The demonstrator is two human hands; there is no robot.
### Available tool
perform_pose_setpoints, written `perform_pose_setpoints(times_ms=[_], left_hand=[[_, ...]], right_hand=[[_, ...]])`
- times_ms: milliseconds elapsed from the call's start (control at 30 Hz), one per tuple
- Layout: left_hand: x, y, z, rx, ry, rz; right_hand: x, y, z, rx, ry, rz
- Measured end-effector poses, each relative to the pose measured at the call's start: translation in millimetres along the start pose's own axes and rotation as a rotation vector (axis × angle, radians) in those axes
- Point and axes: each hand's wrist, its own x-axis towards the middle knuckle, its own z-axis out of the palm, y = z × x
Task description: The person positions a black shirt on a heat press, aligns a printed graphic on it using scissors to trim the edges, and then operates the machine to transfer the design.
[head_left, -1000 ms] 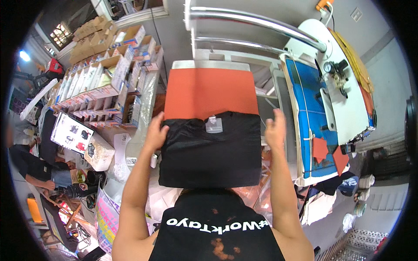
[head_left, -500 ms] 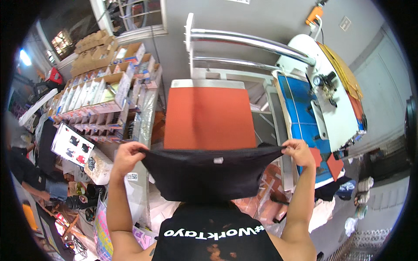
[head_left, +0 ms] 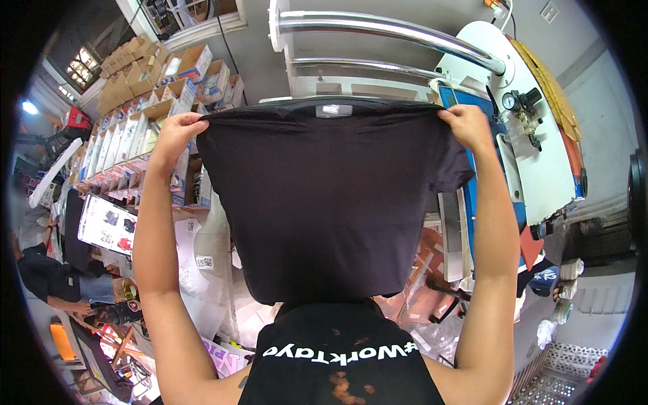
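Observation:
A black T-shirt [head_left: 324,196] hangs stretched wide between my two hands, its neckline and a small pale label at the upper edge. My left hand [head_left: 179,135] pinches one shoulder of it beside the stacked boxes. With thumb and fingers closed, my right hand [head_left: 467,125] grips the other shoulder near the press machine. Both arms reach far forward. The shirt's lower hem drops close to my chest. Behind the cloth, the red press pad is hidden.
Beyond the shirt runs a chrome bar frame [head_left: 385,23]. At right stands a white press head [head_left: 540,162] with a gauge [head_left: 511,101] and a blue bed. Open cardboard boxes [head_left: 138,135] are stacked at left. Another person [head_left: 50,273] is at the far left.
Both hands have moved forward and up, carrying the T-shirt's shoulders away from me. More of its body is spread out now, and it covers the red pad.

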Motion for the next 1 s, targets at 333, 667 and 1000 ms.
perform_pose_setpoints(times_ms=[333,667,1000], left_hand=[[114,-121,86,-0.262,0.276,-0.408],[185,-151,123,-0.226,0.391,-0.020],[-192,-168,121,-0.237,-0.095,-0.659]], right_hand=[[112,28,205,0.598,0.000,0.398],[163,-12,240,0.311,0.142,0.069],[-209,62,196,0.461,-0.240,0.315]])
